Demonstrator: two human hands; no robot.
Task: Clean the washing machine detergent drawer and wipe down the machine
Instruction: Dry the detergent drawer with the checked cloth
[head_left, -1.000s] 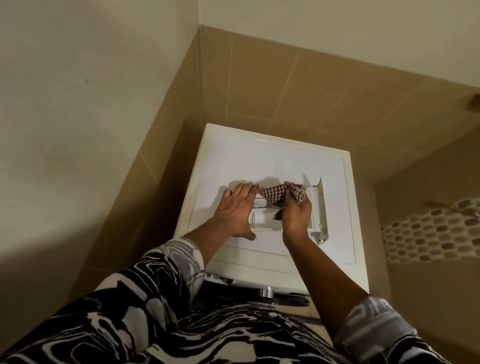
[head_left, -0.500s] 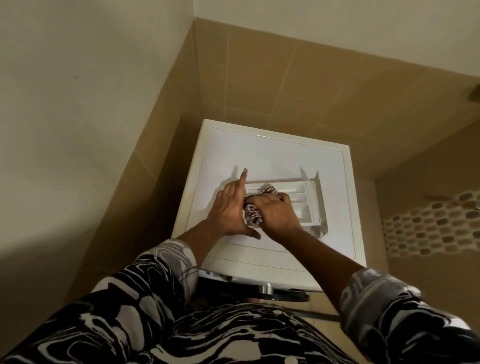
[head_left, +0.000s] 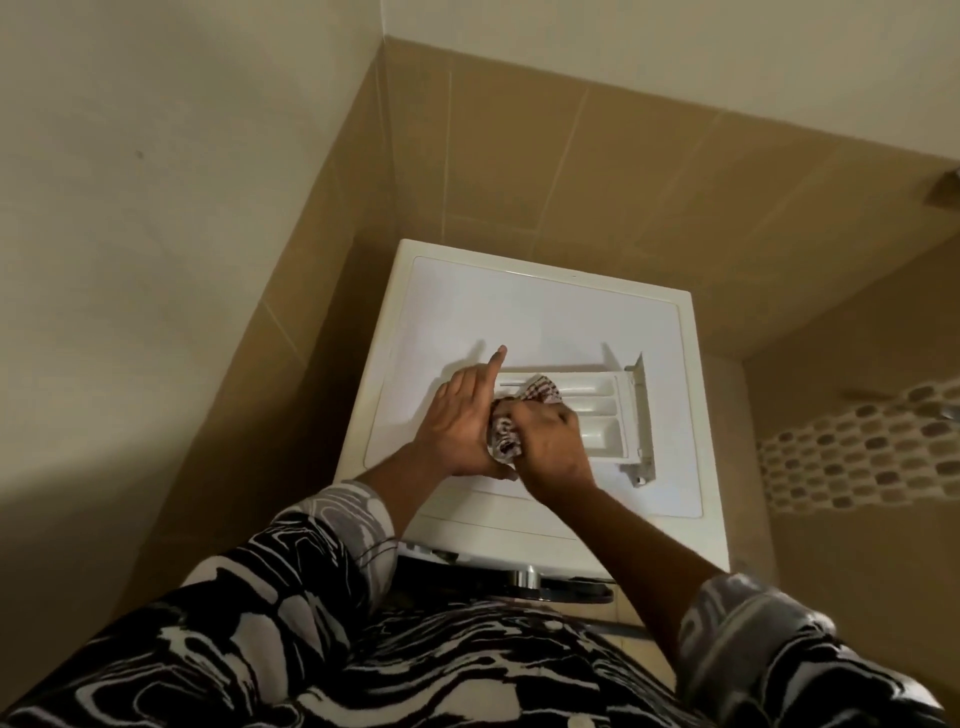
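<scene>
Head view: the drawer (head_left: 592, 415) lies on top of the washing machine (head_left: 519, 312). My left hand (head_left: 462, 426) rests on its left end, fingers straight, forefinger lifted. My right hand (head_left: 550, 441) is bunched round a checked cloth (head_left: 506, 439) pressed into it. I'd brace the drawer firmly and work the cloth into every corner.

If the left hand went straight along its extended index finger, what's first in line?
The left hand crosses bare washing machine top, then likely meets the tan tiled wall; depth is unclear.
</scene>
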